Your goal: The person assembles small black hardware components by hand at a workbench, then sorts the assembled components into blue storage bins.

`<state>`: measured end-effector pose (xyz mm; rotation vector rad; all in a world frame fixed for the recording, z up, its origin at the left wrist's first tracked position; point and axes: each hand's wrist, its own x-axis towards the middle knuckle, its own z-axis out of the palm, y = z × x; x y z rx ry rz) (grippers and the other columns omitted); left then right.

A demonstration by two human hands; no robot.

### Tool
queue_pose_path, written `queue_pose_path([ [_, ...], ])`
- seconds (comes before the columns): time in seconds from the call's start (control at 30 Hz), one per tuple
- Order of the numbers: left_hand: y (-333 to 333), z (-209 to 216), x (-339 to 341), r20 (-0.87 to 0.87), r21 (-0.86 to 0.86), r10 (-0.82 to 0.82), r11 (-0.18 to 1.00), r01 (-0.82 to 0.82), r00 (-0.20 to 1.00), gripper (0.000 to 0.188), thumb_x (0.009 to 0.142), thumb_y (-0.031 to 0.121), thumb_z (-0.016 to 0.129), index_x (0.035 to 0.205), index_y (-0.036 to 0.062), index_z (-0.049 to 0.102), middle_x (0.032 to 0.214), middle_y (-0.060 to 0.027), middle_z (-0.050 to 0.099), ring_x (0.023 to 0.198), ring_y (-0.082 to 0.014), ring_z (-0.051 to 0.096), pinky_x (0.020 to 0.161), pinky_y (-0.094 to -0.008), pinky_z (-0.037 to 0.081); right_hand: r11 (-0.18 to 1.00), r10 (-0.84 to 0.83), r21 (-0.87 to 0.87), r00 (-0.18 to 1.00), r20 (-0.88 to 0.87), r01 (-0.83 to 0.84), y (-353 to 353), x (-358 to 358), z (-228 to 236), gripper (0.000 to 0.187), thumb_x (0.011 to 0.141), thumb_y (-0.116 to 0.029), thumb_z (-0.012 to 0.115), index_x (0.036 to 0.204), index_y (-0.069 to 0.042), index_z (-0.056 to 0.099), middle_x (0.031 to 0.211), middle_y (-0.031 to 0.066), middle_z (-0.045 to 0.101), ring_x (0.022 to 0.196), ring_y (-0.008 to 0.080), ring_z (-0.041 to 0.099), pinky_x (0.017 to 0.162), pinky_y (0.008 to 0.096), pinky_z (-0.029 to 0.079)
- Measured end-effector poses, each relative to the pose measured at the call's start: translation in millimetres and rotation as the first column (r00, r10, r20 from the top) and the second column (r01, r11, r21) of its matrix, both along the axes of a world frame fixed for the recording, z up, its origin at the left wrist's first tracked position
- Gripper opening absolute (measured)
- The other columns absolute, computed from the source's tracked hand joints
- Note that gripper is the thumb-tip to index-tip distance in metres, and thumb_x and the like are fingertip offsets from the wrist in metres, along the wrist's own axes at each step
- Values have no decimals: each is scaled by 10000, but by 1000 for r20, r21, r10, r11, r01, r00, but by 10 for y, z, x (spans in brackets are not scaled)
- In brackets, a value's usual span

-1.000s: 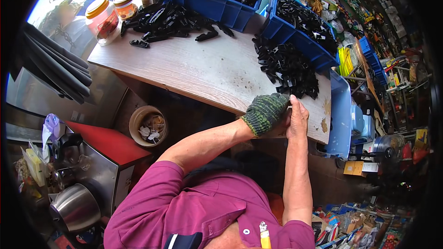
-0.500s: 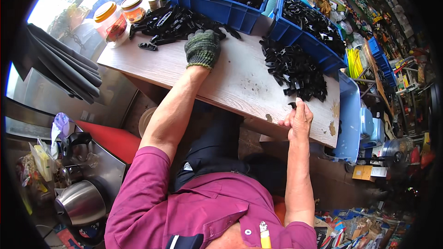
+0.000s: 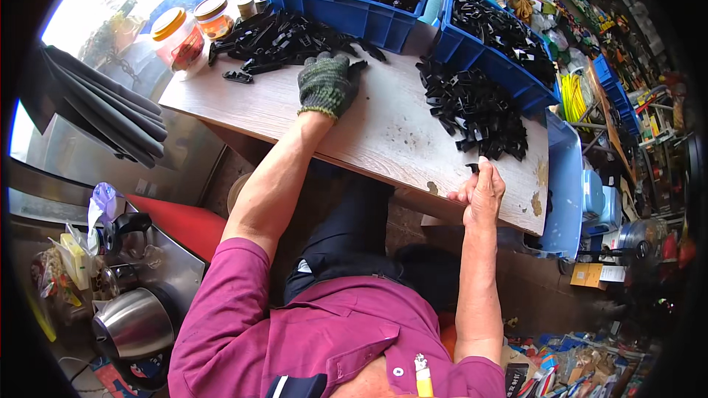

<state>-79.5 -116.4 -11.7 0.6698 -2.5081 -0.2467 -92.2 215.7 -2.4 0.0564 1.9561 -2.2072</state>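
My left hand (image 3: 324,85), in a dark green knitted glove, is closed at the near edge of a pile of long black plastic parts (image 3: 284,43). A long black plastic part (image 3: 358,68) pokes out on its right side. Most of that part is hidden by the glove. My bare right hand (image 3: 481,190) is at the table's front edge, thumb and finger pinching a small black plastic piece (image 3: 473,167). Just beyond it lies a heap of small black plastic pieces (image 3: 476,114).
Behind the long parts stands a blue bin (image 3: 346,13) full of them. Another blue bin (image 3: 490,55) holds small pieces. Two lidded jars (image 3: 177,43) are at the table's far left. A light blue tub (image 3: 562,188) adjoins the table's right end; a metal kettle (image 3: 134,324) sits lower left.
My left hand has drawn back slightly from the long-part pile, and a black part now shows beside it. My right hand keeps its pinch, almost in place.
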Motion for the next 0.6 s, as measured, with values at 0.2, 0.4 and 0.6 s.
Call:
queue_pose_path([
  [0.2,282,-110,120,-88,-18,-243,970,242,966,222,932,316,620,969,102,667,869,-164,659,802,-399,628,673,-500,508,999,-18,-41,999,-44,16,-9,12,1,364,993,-354,568,723,-125,482,448,-20,326,375,113,407,372,360,532],
  [0.4,1371,63,533,-530,494,-493,481,724,689,172,937,155,658,1065,44,686,934,-172,692,871,-364,680,736,-420,536,989,-127,-74,992,21,129,-63,49,59,411,988,-409,532,696,-133,442,458,-17,295,374,127,368,355,380,520],
  [0.6,1885,-9,424,-504,545,-583,357,758,637,230,958,248,621,1088,69,684,950,-180,686,868,-383,664,725,-460,524,964,-255,-57,966,50,258,-90,84,85,377,979,-406,507,808,-71,529,564,35,460,370,165,467,359,334,458],
])
